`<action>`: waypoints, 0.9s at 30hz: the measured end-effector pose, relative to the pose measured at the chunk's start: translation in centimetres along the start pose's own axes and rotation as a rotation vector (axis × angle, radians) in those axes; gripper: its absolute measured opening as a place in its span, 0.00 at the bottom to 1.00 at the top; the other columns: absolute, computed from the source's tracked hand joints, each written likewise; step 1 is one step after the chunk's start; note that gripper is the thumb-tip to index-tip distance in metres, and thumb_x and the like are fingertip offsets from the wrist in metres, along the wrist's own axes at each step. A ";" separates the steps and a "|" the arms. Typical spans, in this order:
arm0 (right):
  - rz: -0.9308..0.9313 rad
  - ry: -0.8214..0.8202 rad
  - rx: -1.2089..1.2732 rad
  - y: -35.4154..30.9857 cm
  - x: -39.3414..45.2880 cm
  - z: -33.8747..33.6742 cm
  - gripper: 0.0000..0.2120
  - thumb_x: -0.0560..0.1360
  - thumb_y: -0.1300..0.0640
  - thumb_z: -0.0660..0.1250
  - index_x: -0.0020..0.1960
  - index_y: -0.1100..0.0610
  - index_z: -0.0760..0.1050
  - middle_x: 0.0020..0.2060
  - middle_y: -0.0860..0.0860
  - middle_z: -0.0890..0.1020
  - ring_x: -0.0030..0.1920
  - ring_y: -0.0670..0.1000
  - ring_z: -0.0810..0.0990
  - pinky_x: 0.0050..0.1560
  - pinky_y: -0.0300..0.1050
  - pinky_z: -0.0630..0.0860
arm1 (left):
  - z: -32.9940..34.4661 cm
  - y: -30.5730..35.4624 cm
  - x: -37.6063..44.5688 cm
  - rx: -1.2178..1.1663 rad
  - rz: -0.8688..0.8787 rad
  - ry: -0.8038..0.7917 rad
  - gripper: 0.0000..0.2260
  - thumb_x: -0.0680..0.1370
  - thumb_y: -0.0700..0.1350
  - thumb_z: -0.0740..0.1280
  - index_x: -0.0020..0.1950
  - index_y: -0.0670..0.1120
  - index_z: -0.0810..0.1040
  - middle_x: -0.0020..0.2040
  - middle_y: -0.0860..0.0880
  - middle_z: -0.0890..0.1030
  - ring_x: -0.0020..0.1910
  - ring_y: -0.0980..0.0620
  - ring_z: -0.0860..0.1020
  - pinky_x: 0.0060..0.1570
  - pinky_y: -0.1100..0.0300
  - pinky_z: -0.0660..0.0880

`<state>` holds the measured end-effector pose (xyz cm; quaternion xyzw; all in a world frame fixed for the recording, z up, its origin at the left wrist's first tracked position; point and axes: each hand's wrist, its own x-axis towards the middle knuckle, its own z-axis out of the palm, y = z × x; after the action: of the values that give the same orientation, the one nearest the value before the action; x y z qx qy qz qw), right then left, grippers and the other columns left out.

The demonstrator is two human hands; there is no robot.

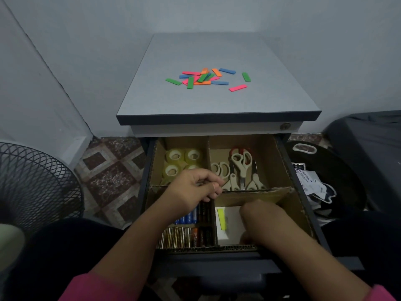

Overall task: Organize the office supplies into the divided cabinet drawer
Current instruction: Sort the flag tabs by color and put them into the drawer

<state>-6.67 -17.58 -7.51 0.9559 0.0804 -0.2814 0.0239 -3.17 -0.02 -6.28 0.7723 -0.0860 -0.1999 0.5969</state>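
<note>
Single view: head-worn wide-angle camera, facing forward and steeply down. Close over the open drawer, both forearms entering from the bottom edge. Cabinet top lies farther off, walls and floor at the margins.

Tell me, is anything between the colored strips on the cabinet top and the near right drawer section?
Nothing fixed. The strips lie in the open, but the right hand sits inside that section, over its white card.

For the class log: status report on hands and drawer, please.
Left hand curled over the dividers, grip unclear. Right hand down in the near-right compartment, fingers hidden. Coloured strips on the cabinet top. No obstruction.
</note>
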 end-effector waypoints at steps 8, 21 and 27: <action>0.008 -0.042 0.163 -1.1 0.3 -0.4 0.21 0.69 0.42 0.72 0.52 0.58 0.77 0.50 0.54 0.80 0.52 0.53 0.78 0.43 0.41 0.69 | 0.3 0.1 -0.2 -0.002 0.004 0.013 0.11 0.78 0.34 0.63 0.47 0.47 0.81 0.40 0.51 0.83 0.38 0.58 0.78 0.40 0.65 0.76; 0.063 -0.058 0.184 -0.7 -0.3 -0.7 0.22 0.68 0.45 0.75 0.54 0.56 0.76 0.54 0.51 0.79 0.53 0.50 0.78 0.47 0.42 0.74 | 0.2 0.5 -0.5 0.004 -0.004 0.002 0.09 0.79 0.34 0.63 0.50 0.45 0.81 0.43 0.49 0.82 0.38 0.59 0.78 0.40 0.68 0.76; 0.059 0.020 0.134 -0.9 -0.6 -0.8 0.19 0.69 0.44 0.73 0.51 0.55 0.75 0.53 0.51 0.79 0.52 0.51 0.78 0.45 0.43 0.73 | 0.2 0.3 -0.4 0.022 -0.004 0.008 0.09 0.78 0.35 0.64 0.50 0.47 0.81 0.43 0.49 0.83 0.38 0.60 0.79 0.41 0.67 0.76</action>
<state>-6.90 -16.67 -6.47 0.9601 0.0334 -0.2756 -0.0328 -3.60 -0.14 -5.91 0.7798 -0.0843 -0.1969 0.5883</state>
